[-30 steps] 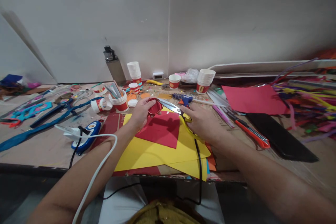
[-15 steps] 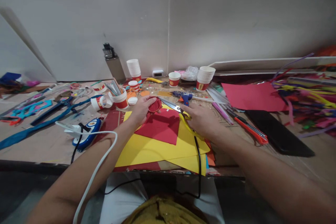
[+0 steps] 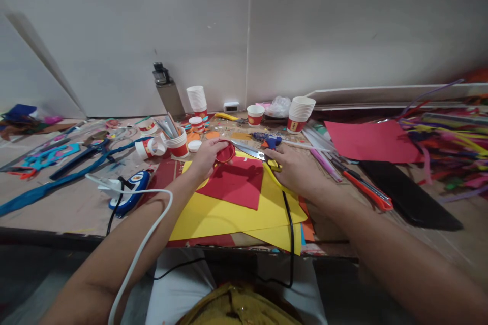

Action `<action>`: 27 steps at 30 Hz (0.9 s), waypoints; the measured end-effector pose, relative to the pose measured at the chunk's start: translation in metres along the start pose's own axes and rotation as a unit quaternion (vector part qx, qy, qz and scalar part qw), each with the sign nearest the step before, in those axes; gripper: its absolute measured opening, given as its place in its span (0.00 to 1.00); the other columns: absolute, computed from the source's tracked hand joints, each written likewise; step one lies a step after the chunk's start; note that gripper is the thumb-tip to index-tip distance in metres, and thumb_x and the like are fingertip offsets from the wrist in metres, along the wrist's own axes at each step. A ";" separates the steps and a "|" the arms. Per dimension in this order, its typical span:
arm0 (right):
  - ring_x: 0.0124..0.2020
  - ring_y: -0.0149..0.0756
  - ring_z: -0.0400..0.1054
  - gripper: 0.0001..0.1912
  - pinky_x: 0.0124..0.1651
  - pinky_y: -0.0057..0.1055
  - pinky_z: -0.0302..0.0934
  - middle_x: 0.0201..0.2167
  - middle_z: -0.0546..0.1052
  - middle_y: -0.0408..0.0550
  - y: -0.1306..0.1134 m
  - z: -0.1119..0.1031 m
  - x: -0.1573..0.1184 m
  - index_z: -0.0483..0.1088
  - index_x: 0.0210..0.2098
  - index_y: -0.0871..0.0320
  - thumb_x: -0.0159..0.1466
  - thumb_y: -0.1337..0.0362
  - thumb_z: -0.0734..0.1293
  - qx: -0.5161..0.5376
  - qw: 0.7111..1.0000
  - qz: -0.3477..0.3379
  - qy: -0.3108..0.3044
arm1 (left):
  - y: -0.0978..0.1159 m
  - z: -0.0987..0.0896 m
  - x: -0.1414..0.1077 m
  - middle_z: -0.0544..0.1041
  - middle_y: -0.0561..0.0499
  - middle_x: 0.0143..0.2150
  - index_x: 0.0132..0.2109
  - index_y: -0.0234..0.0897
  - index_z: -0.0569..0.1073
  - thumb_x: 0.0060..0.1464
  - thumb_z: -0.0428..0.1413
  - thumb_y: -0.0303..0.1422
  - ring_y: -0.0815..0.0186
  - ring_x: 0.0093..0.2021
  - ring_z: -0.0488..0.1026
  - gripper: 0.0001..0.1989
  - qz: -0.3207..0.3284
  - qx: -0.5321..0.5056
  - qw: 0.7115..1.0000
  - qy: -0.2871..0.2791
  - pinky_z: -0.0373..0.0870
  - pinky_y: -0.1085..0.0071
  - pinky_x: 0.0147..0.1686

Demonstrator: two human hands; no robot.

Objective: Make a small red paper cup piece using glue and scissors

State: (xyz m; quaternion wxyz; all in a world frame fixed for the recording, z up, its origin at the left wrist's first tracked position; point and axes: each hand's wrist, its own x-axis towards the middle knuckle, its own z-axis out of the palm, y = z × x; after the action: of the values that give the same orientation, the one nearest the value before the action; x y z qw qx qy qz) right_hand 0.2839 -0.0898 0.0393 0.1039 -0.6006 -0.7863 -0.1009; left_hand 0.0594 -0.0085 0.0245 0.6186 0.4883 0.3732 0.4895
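Between the fingers of my left hand (image 3: 207,158) is a small round red piece (image 3: 225,153) with a raised rim; what it is made of I cannot tell. My right hand (image 3: 293,166) is closed around the yellow handles of a pair of scissors (image 3: 251,151). Their blades point left, with the tips close to the red piece's edge. Whether they touch it is unclear. Below both hands a red sheet (image 3: 236,190) lies on larger yellow sheets (image 3: 209,221).
Behind my hands are a blue glue gun (image 3: 272,142), a paper cup (image 3: 255,115) and a cup stack (image 3: 300,114). At right lie a red utility knife (image 3: 368,190) and a black slab (image 3: 409,195). A white cable (image 3: 147,233) crosses my left forearm; a blue-and-white power strip (image 3: 131,193) is left.
The whole view has shifted slightly, so everything sits a little further right. My hands, the red piece and the scissors keep nearly the same positions relative to each other.
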 end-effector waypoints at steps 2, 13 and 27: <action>0.33 0.38 0.65 0.22 0.30 0.32 0.47 0.41 0.71 0.52 0.001 0.001 0.000 0.69 0.56 0.50 0.62 0.62 0.62 -0.012 1.000 -0.009 0.007 | 0.000 0.000 -0.001 0.73 0.51 0.27 0.34 0.31 0.74 0.45 0.59 0.31 0.67 0.24 0.72 0.08 0.001 0.000 1.000 -0.006 0.73 0.70 0.19; 0.35 0.39 0.65 0.21 0.32 0.32 0.47 0.40 0.72 0.52 0.004 0.001 0.000 0.69 0.56 0.53 0.63 0.63 0.62 -0.038 0.998 -0.041 0.008 | -0.002 0.001 -0.002 0.74 0.51 0.26 0.34 0.32 0.73 0.45 0.59 0.32 0.67 0.25 0.72 0.08 -0.018 0.007 1.000 -0.005 0.74 0.70 0.19; 0.35 0.42 0.69 0.23 0.33 0.33 0.50 0.40 0.76 0.54 -0.002 -0.002 -0.001 0.70 0.55 0.54 0.61 0.68 0.61 -0.032 0.999 -0.018 -0.020 | -0.004 -0.002 0.000 0.74 0.52 0.25 0.32 0.32 0.73 0.45 0.61 0.33 0.69 0.22 0.71 0.08 -0.036 0.008 0.999 -0.035 0.73 0.71 0.19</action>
State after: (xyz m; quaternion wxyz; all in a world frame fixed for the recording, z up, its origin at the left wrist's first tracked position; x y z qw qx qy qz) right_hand 0.2826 -0.0914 0.0405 0.0667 -0.5909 -0.7956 -0.1158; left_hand 0.0586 -0.0083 0.0198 0.6445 0.4965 0.3725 0.4464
